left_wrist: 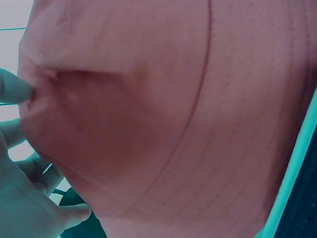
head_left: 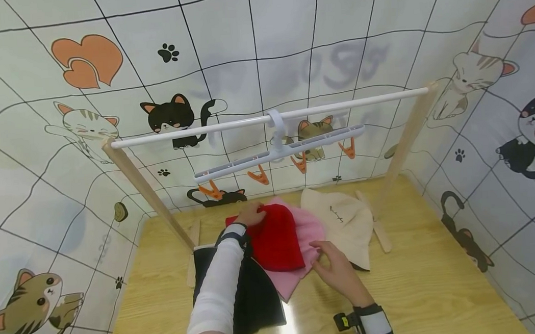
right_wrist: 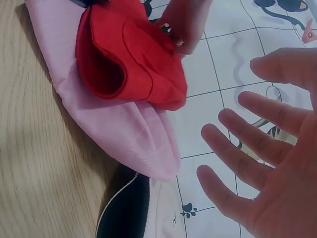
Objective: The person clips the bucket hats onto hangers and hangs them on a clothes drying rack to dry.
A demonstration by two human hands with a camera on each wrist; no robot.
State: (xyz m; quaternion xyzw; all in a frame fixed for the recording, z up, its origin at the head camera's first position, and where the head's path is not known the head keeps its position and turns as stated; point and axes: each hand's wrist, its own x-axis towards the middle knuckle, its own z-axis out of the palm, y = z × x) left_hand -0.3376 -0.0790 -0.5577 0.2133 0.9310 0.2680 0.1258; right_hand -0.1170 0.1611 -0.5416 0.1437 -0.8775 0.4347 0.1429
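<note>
A red bucket hat [head_left: 279, 243] lies folded over a pink hat [head_left: 311, 229], its opening showing in the right wrist view. My left hand [head_left: 251, 215] pinches the red hat's crown, and creases spread from the fingertips in the left wrist view, where the hat [left_wrist: 129, 129] fills most of the picture. Fingers spread, my right hand [head_left: 339, 274] hovers at the right side of the pink hat and holds nothing. Under my left forearm lies a black hat [head_left: 257, 305], partly hidden. Behind my right hand is a cream hat [head_left: 340, 221] with small dark lettering.
Above the hats, a pale hanger [head_left: 279, 152] with several orange clips [head_left: 260, 176] hangs from a white rod [head_left: 192, 132]. Wooden posts [head_left: 147, 195] hold the rod at both ends, with feet on the wooden table [head_left: 421, 280]. Cat-patterned sheeting [head_left: 253, 76] surrounds the table.
</note>
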